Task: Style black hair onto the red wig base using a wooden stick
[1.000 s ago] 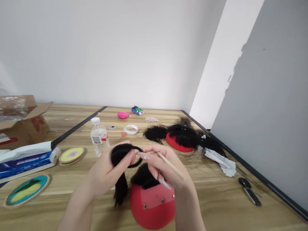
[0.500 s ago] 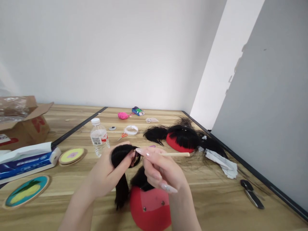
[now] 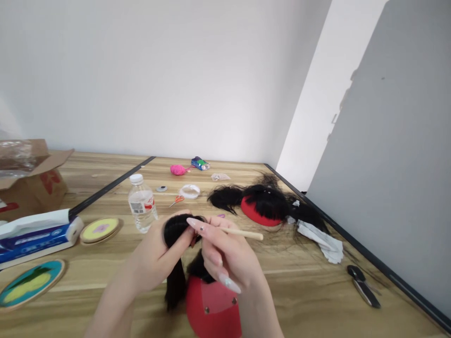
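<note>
My left hand (image 3: 153,251) is wrapped round a bundle of black hair (image 3: 174,229), thumb pressed along its front. A loose length of the hair (image 3: 175,288) hangs below the fist. In my right hand (image 3: 232,256) is a tool with a slim pale wooden handle (image 3: 250,234), pinched between thumb and fingers. Its working end is hidden at the hair, where the right fingertips meet the left thumb. Beneath both hands lies a red, rounded form (image 3: 214,324) with a see-through patch and two metal studs. More dark hair (image 3: 198,267) lies at its top edge.
At the right are a red form with a black hairpiece (image 3: 264,202), a white cloth (image 3: 322,241) and a black-handled tool (image 3: 363,286). A water bottle (image 3: 142,206), orange scissors (image 3: 177,201), tissue pack (image 3: 38,239), embroidery hoops (image 3: 100,230) and a cardboard box (image 3: 38,188) stand or lie leftward.
My right hand has shifted a little left and over the hair, and the wooden handle now slopes down to the right. My left hand keeps its hold. The whole view has moved slightly.
</note>
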A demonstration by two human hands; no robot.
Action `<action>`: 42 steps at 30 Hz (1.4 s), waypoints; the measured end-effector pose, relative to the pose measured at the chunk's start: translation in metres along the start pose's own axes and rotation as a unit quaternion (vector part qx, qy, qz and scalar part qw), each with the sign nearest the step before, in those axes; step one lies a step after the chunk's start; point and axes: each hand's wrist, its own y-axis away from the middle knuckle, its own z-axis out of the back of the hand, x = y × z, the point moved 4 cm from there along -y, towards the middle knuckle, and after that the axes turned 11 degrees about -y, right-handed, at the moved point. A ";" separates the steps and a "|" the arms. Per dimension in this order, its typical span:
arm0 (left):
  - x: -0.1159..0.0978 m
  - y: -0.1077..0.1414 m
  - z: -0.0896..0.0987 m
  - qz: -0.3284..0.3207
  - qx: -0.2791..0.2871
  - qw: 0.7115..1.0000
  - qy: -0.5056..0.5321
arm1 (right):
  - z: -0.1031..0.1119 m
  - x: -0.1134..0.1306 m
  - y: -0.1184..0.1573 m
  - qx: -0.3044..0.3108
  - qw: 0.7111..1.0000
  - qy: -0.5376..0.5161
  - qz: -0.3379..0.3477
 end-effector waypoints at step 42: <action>0.001 0.007 0.000 0.025 -0.002 0.997 0.075 | 0.001 0.000 0.003 0.048 0.998 -0.047 0.009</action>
